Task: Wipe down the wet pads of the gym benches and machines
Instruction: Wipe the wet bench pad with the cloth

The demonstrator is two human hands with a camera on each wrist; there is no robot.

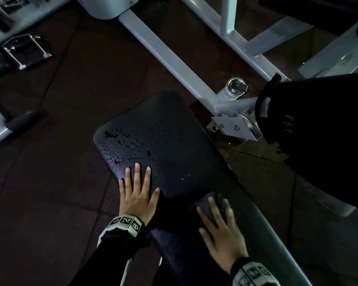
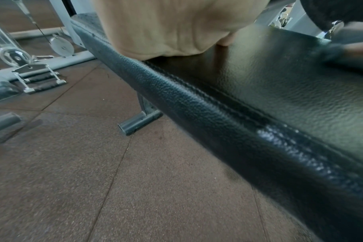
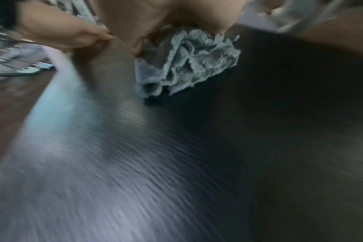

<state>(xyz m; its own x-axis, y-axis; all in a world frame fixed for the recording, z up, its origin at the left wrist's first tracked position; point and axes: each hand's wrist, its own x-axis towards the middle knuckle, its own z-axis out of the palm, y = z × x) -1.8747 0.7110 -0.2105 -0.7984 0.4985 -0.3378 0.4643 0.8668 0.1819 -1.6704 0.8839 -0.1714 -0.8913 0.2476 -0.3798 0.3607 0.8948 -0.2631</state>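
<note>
1. while the right hand [image 1: 221, 230] presses flat, fingers spread, on the crumpled grey cloth [image 3: 189, 60] near the close end of the bench pad [image 1: 174, 153], keep the palm's weight over the whole wad so no loose fold drags dry.
2. just to its left, the left hand [image 1: 137, 195] lies flat on the pad with fingers straight, holding nothing; let it go on steadying the bench, but lift it clear before the cloth passes there.
3. beyond the left fingertips sits the patch of water droplets [image 1: 132, 139], not yet wiped. push the cloth forward in straight, overlapping strokes through it.
4. at the far rounded edge, carry each stroke off over the stitched seam [image 2: 234, 99], where water likely pools.
5. if streaks remain, probably turn the cloth to a drier face.
</note>
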